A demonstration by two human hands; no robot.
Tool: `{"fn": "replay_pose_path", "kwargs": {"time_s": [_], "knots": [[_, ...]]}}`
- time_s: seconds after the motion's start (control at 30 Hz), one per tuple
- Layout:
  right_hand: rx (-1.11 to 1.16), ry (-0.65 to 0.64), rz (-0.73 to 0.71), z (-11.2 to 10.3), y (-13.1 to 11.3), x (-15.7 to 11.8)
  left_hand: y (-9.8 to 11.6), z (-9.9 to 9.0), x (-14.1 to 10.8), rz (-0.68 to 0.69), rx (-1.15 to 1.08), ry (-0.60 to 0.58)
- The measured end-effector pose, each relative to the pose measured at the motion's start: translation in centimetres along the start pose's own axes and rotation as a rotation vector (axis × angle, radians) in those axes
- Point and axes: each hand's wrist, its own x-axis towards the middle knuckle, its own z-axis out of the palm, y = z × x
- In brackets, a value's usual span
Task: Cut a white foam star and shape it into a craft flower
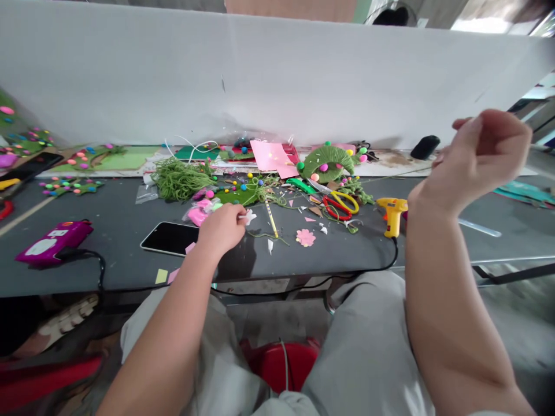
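My left hand (223, 230) is low over the table, its thumb and fingers pinching a small white paper flower (248, 217). Below that wrist lies a black-screened phone (168, 238). My right hand (481, 156) is raised at the right, its fingers curled inward; what they hold, if anything, is hidden. Nearest to the right forearm is a yellow glue gun (392, 215), standing on the table. A pink paper flower (306, 237) and a pencil (271, 218) lie between the hands. Red-and-yellow-handled scissors (340, 205) rest farther back.
Green yarn (180, 179) is heaped behind the phone. A green yarn-wrapped ring (327, 162) with pompoms leans near pink paper (271, 156). Paper scraps are scattered about. A purple device (56, 242) with a black cable sits at left. A white partition (260, 75) closes the back.
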Motion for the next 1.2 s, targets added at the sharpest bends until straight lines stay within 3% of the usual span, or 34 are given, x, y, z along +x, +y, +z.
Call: {"fn": "replay_pose_path", "kwargs": {"time_s": [0.17, 0.3, 0.37, 0.43, 0.53, 0.63, 0.77, 0.9, 1.0, 1.2], "knots": [[-0.19, 0.111, -0.081, 2.2, 3.0, -0.1, -0.9, -0.2, 0.8, 0.058, -0.137, 0.136], [-0.2, 0.13, -0.08, 4.8, 5.6, 0.9, 1.3, 0.0, 0.3, 0.117, -0.324, 0.233], [-0.081, -0.015, 0.148, 6.7, 7.1, 1.6, 3.1, 0.3, -0.8, 0.243, -0.504, 0.248], [-0.015, -0.118, 0.293, 8.6, 8.4, 2.2, 5.0, 0.8, -2.2, 0.438, -0.673, 0.195], [0.071, -0.264, 0.439, 10.8, 9.5, 2.6, 7.0, 2.2, -3.9, 0.696, -0.694, 0.046], [0.138, -0.28, 0.449, 11.6, 9.5, 2.8, 7.8, 3.5, -4.6, 0.778, -0.668, -0.066], [0.14, -0.04, 0.344, 10.4, 9.8, 3.7, 7.5, 3.8, -4.5, 0.739, -0.67, -0.1], [0.065, 0.146, 0.233, 8.2, 10.9, 5.1, 6.4, 4.0, -2.5, 0.491, -0.715, -0.031], [0.007, 0.17, 0.145, 7.4, 11.3, 5.9, 5.0, 5.0, 0.6, 0.307, -0.735, -0.048], [-0.074, 0.094, -0.04, 8.3, 9.1, 5.6, 3.4, 7.3, 6.0, 0.247, -0.577, -0.13]]}}
